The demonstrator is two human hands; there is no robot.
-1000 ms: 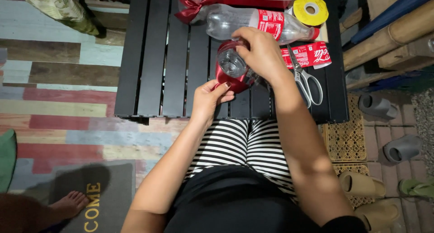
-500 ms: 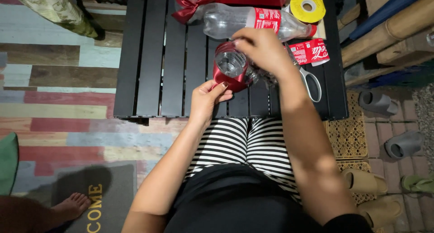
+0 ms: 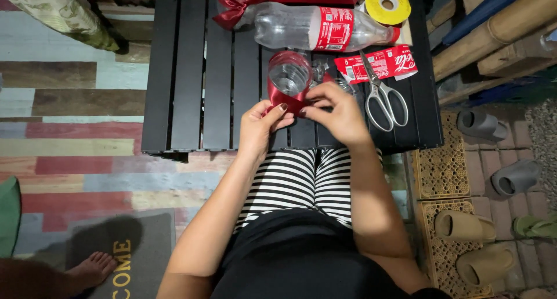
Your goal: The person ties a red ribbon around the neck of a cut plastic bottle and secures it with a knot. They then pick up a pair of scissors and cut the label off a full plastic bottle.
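At the near edge of the black slatted table (image 3: pixel 191 73), a cut clear bottle piece (image 3: pixel 289 73) stands with its open end up, a red ribbon (image 3: pixel 283 97) wrapped around its lower part. Both hands meet at the ribbon's near side: the left hand (image 3: pixel 262 124) pinches it between thumb and fingers, and the right hand (image 3: pixel 338 112) is closed on it just beside, fingertips nearly touching the left's. So the two hands are together — each clamped on the ribbon, the bottle piece just beyond them.

Just right of the right hand lie scissors (image 3: pixel 383 99), handles toward the person, blades pointing to a peeled red label (image 3: pixel 380 64). Beyond the bottle piece a whole clear bottle (image 3: pixel 325 27) lies on its side, red label on, cap to the right. A yellow tape roll (image 3: pixel 387 5) sits past its cap end, and a red bow (image 3: pixel 232 10) lies at its base end.

Below the table are the person's striped lap and forearms. Right of the table — grey and tan slippers (image 3: pixel 473 249) on mats. At lower left, another person's bare foot (image 3: pixel 90 270) rests beside a grey doormat (image 3: pixel 125 249).
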